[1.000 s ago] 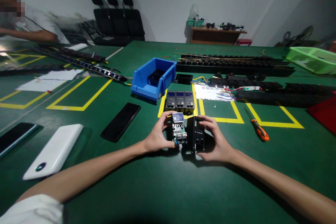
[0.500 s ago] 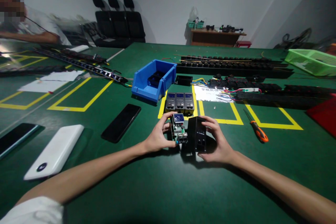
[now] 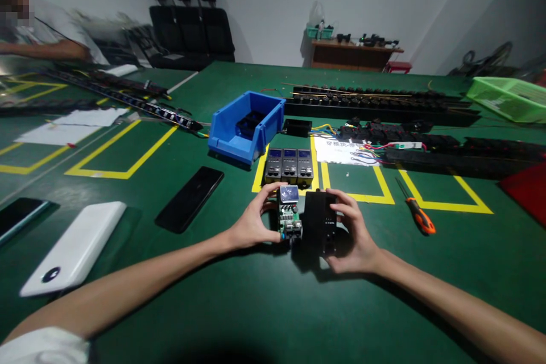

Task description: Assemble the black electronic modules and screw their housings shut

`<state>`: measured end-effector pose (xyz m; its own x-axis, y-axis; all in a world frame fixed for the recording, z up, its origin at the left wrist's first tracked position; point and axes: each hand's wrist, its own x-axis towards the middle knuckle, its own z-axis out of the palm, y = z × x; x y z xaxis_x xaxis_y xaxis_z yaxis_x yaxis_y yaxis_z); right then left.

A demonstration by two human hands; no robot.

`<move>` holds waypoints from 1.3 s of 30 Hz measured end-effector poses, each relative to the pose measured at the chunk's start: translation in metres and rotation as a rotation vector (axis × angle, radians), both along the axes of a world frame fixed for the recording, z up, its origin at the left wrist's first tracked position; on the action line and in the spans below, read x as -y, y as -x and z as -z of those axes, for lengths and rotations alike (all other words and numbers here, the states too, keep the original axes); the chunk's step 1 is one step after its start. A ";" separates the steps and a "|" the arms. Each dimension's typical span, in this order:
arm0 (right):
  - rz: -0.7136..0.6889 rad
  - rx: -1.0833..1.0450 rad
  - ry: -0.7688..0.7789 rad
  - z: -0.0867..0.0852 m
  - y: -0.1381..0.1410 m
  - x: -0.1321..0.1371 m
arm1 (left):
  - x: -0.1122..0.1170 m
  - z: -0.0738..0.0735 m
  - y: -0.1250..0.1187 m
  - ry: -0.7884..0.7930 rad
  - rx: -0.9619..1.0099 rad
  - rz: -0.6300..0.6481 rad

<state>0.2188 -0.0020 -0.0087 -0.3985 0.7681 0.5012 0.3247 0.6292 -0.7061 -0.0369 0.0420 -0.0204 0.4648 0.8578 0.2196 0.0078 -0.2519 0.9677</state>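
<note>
Circuit board: green, with a small display at its top end and sockets at its lower end, held above the table in front of the three modules; no print on it can be read.
Left hand: curled, pinching the circuit board by its left side between thumb and fingers.
Black housing: just right of the board, a narrow gap between them; its small white print is too tiny to read.
Right hand: bent around the housing's right side, fingers above, thumb at the lower corner.
Three modules: side by side beyond the hands, inside yellow tape; white marks under their displays, illegible.
White sheet: right of the modules, black characters reading "穿模块-", the rest blurred.
Blue bin: behind and left of the modules, black parts inside.
White slab: toward the table's near left corner, bearing a dark round emblem, its mark unreadable.
Black phone: between slab and modules; no brand legible.
Screwdriver: right of the housing, orange and dark handle toward the near edge.
Green basket: near the far right corner.
</note>
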 end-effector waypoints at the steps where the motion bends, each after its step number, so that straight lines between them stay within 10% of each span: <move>1: -0.003 -0.006 0.000 0.001 0.000 0.000 | 0.000 -0.001 0.000 0.000 -0.004 -0.004; 20: -0.066 -0.013 -0.179 0.003 -0.006 -0.002 | 0.000 -0.006 -0.004 0.005 -0.089 -0.005; 39: -0.168 0.139 -0.207 -0.008 0.002 -0.005 | 0.002 -0.013 -0.005 -0.326 -0.230 0.125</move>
